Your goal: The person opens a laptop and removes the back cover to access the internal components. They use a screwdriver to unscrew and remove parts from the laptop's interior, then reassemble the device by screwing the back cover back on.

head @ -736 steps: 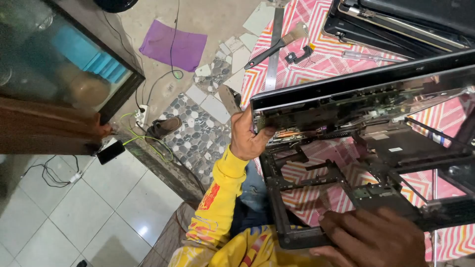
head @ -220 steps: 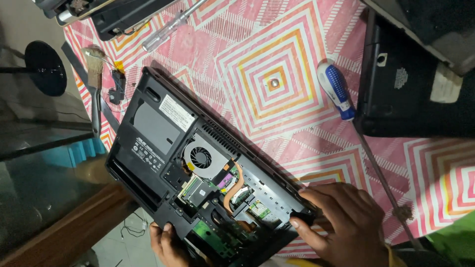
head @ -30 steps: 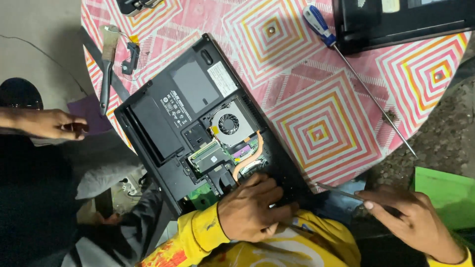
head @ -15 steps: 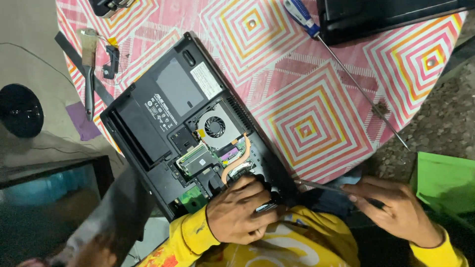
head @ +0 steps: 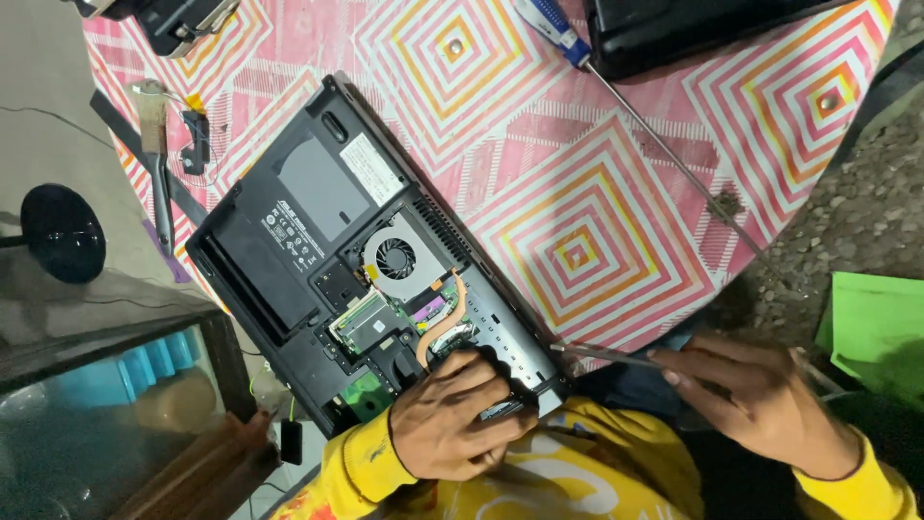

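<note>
An opened black laptop [head: 318, 231] lies upside down on the round table, its fan [head: 397, 258], copper heat pipe and green boards exposed. My left hand [head: 452, 424] presses on the laptop's near corner, fingers curled over the open base. My right hand [head: 760, 404] is closed around a thin metal screwdriver [head: 616, 356]. The tool lies flat and points left, its tip at the laptop's near right corner. Both sleeves are yellow.
The table's pink patterned cloth [head: 577, 241] also bears a long blue-handled screwdriver [head: 553, 27], a second black laptop [head: 693, 29] at the top, and a small brush [head: 154, 154] at the left. A glass tank [head: 96, 385], a black round base [head: 63, 231] and a green sheet [head: 876, 327] lie around it.
One second ago my right hand lay open beside the table; it now grips the thin screwdriver, with the tip brought to the laptop's corner. My left hand has stayed on the laptop.
</note>
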